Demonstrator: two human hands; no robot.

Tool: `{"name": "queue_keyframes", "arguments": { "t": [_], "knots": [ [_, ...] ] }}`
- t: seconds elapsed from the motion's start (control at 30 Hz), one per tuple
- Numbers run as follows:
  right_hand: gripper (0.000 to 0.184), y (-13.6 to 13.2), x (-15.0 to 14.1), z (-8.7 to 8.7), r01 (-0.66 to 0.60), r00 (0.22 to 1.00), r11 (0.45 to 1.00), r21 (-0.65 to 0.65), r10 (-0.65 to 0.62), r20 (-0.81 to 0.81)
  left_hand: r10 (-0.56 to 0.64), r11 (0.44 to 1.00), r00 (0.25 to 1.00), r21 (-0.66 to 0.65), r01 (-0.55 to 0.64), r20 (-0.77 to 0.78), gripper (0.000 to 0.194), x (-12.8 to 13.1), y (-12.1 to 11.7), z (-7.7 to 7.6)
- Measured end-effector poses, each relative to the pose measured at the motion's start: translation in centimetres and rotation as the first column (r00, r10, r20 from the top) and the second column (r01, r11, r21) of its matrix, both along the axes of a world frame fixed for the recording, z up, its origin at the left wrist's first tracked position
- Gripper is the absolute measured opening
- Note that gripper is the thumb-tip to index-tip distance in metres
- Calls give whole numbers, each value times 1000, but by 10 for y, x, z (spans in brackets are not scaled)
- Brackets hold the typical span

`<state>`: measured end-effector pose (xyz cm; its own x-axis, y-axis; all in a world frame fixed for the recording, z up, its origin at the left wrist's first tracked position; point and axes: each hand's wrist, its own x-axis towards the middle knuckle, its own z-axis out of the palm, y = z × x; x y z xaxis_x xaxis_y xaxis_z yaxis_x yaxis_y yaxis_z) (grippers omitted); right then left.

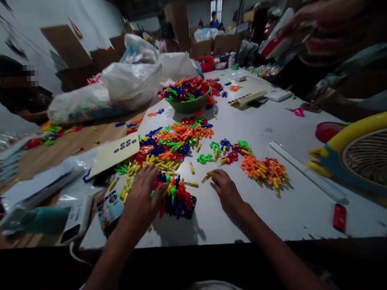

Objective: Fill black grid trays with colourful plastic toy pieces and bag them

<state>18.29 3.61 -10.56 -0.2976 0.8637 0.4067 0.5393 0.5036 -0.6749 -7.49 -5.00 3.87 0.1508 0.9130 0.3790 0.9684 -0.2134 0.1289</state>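
Observation:
My left hand (143,197) lies flat with fingers spread over a heap of small coloured plastic toy pieces (168,148) on the white table (248,215), touching yellow, red and blue ones. My right hand (225,187) is curled, its fingertips pinching a small yellow piece (206,177) near the heap's right edge. Close by lie sorted clusters: orange (264,169), green (205,158), and red and blue (230,152). A pile of pieces sits on a dark tray (176,199) between my hands.
A green bowl (189,105) full of pieces stands farther back. White plastic bags (129,81) and cardboard boxes sit at the back left. A yellow fan (363,154) is at right, with a red lighter (339,217) near the edge. Other people work around the table.

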Motion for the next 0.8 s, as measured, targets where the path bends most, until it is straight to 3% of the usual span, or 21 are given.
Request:
{"name": "queue_keyframes", "arguments": {
  "t": [0.1, 0.17, 0.27, 0.37, 0.5, 0.6, 0.7, 0.8],
  "knots": [
    [29, 13, -17, 5, -62, 986, 996, 69, 50, 162, 5, 995, 1000, -95, -6, -12, 54, 29, 17, -30],
    [28, 10, -35, 2, -169, 961, 983, 77, 147, 236, -9, 990, 998, -143, 0, -63, 54, 40, 24, -39],
    [26, -3, -54, -4, -208, 951, 977, 45, 192, 244, -33, 988, 994, -156, 16, -106, 51, 38, 28, -40],
    [24, -1, -49, -3, -190, 967, 981, 33, 181, 177, -63, 988, 994, -146, 49, -93, 46, 18, 32, -37],
    [29, 40, -25, 5, 36, 991, 998, 41, -41, 128, -142, 979, 988, -156, 132, -57, 43, -4, 37, -35],
    [38, 74, -22, 9, 148, 948, 988, 36, -152, 279, -159, 976, 986, -156, 149, -56, 45, -9, 38, -36],
    [39, 80, -36, 9, 47, 891, 999, -13, -36, 452, -154, 977, 987, -159, 145, -47, 45, -8, 38, -37],
    [41, 62, -49, 6, -88, 882, 995, -39, 96, 461, -164, 974, 986, -160, 158, -26, 44, -9, 39, -39]
  ]
}}
